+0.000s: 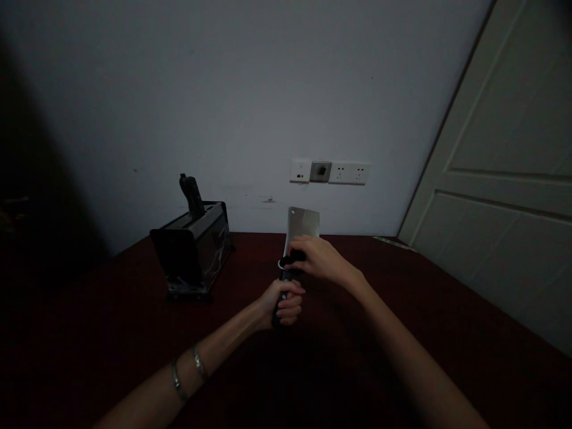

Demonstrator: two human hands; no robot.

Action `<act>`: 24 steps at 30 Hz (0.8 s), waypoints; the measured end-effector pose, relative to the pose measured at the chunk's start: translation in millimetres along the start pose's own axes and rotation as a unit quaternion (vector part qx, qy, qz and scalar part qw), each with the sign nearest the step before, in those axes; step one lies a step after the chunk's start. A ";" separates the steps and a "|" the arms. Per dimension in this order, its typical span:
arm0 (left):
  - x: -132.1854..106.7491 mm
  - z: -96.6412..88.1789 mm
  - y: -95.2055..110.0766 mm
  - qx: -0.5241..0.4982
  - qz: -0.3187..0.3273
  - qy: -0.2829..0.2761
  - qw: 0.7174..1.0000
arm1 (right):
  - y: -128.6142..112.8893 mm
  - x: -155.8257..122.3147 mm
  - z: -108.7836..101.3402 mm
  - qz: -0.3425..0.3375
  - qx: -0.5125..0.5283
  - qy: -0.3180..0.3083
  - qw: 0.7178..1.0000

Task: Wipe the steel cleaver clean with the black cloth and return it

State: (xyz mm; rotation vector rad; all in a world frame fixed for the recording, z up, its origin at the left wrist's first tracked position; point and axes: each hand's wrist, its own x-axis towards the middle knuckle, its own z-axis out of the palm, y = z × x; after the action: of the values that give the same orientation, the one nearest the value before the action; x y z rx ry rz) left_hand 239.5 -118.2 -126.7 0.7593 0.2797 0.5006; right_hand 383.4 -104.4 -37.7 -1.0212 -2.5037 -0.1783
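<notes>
The left hand grips the cleaver at its near end; the right hand pinches a dark object farther along. If this slips, the right hand may be cut.

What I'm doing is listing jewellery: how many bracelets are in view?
2, both around the left forearm: one bracelet nearer the left hand, the other bracelet farther up the arm.

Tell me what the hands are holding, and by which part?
The left hand holds the cleaver by its black handle. The right hand holds a small dark thing; I can't tell what it is or by which part.
</notes>
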 end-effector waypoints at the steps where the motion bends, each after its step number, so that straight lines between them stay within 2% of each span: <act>1: 0.1 -0.2 -0.2 0.007 0.000 0.005 1.000 | -1.2 0.7 0.9 0.000 0.001 0.002 1.000; 9: -1.7 1.8 2.9 0.013 0.001 0.013 1.000 | 0.8 -4.0 -6.4 -0.006 -0.021 -0.012 1.000; 13: 0.5 1.5 -0.5 0.019 0.005 0.026 0.999 | -7.5 0.2 -0.2 0.007 -0.017 0.013 1.000; 17: 2.0 1.4 -3.2 0.020 -0.018 0.012 1.000 | -11.5 6.0 6.0 0.005 0.021 0.028 0.999; 20: 1.9 1.8 -2.1 0.026 -0.012 -0.003 1.000 | -2.7 5.6 -2.5 0.040 0.116 0.109 0.987; 24: 1.0 0.6 -0.1 0.025 0.004 -0.022 0.999 | 14.8 0.6 -24.9 0.138 0.224 0.267 0.927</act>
State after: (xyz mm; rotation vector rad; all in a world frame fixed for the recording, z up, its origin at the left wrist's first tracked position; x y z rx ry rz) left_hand 240.6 -118.1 -126.4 0.8202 0.2495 0.4855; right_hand 401.8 -100.1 -15.6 -0.9567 -1.7723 0.1752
